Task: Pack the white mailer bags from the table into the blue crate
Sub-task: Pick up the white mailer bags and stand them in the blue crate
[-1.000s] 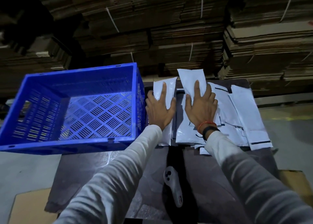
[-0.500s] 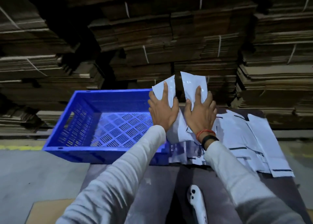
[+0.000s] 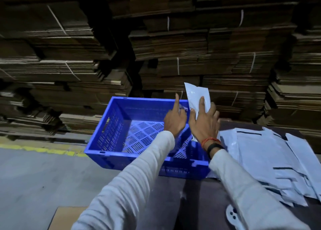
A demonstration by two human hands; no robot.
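Note:
The blue crate stands on the left end of the dark table, and its slotted floor is bare. My right hand is over the crate's right wall, gripping a white mailer bag that stands up above the fingers. My left hand hovers over the crate's inside, close beside the right hand, index finger pointing up and the other fingers curled. A pale blur sits by its thumb, and I cannot tell if it holds a bag. A spread pile of white mailer bags lies on the table to the right.
Tall stacks of flattened cardboard fill the background behind the table. A white plastic object lies at the table's near edge. On the grey floor to the left are a yellow line and a cardboard sheet.
Both hands lifted from the pile and moved left over the crate. The right hand still carries its bag, while the bag under the left hand is no longer plainly seen.

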